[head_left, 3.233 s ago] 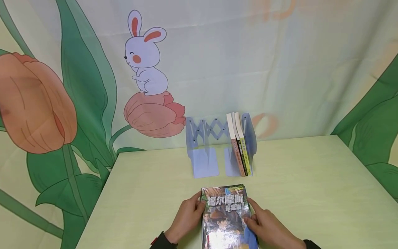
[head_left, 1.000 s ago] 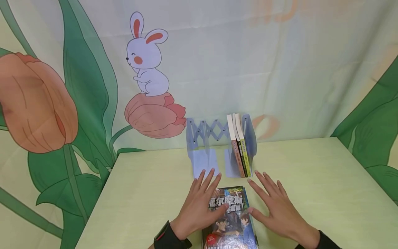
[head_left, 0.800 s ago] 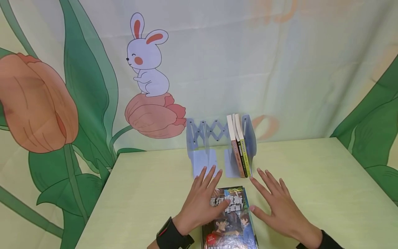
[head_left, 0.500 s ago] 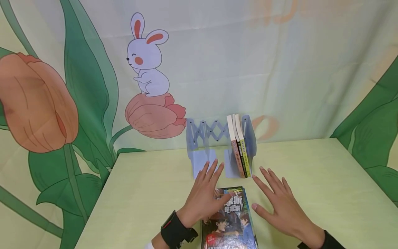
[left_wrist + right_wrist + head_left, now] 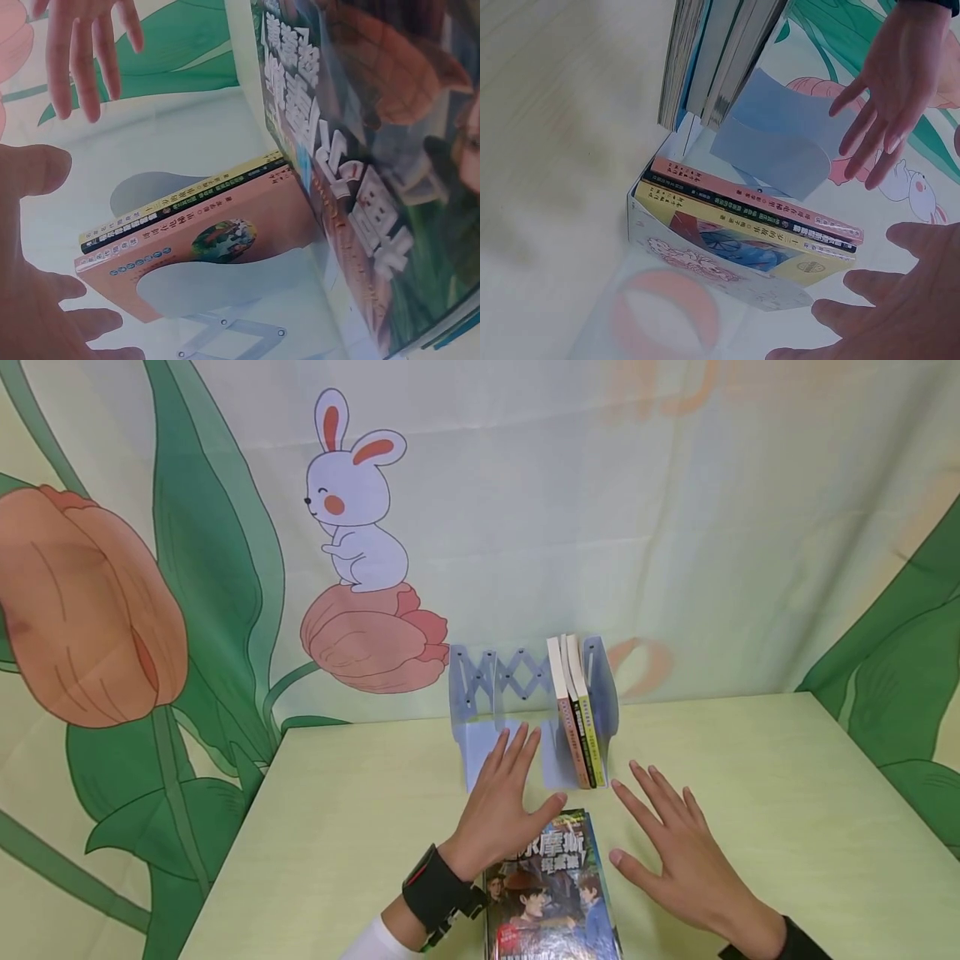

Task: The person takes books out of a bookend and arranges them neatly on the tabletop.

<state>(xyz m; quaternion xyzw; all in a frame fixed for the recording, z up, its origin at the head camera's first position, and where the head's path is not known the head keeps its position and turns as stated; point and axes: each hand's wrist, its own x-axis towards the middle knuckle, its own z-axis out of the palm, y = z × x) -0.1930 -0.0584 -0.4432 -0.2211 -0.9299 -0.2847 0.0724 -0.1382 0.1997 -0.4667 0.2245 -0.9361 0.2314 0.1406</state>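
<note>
My left hand (image 5: 495,818) is raised with its fingers spread, above the far-left part of a stack of comic books (image 5: 551,902). Over the table to the right of that stack is my right hand (image 5: 682,860), its fingers likewise extended. Neither holds anything. The top book has a glossy picture cover with white Chinese lettering, partly hidden by the left hand; several book edges (image 5: 724,60) show beneath it in the right wrist view. Behind the hands, a pale blue expandable book rack (image 5: 474,752) carries three slim books (image 5: 577,727), pink, black and yellow, leaning against its right end.
The light green table (image 5: 337,827) ends at a fabric backdrop (image 5: 712,568) printed with a rabbit and tulips. The rack stands near the table's back edge, with a gap between its left side and the slim books.
Earlier both hands gripped the sides of the book stack; they have let go and lifted with fingers spread. Lately the left hand has moved forward toward the rack, the right slightly rightward.
</note>
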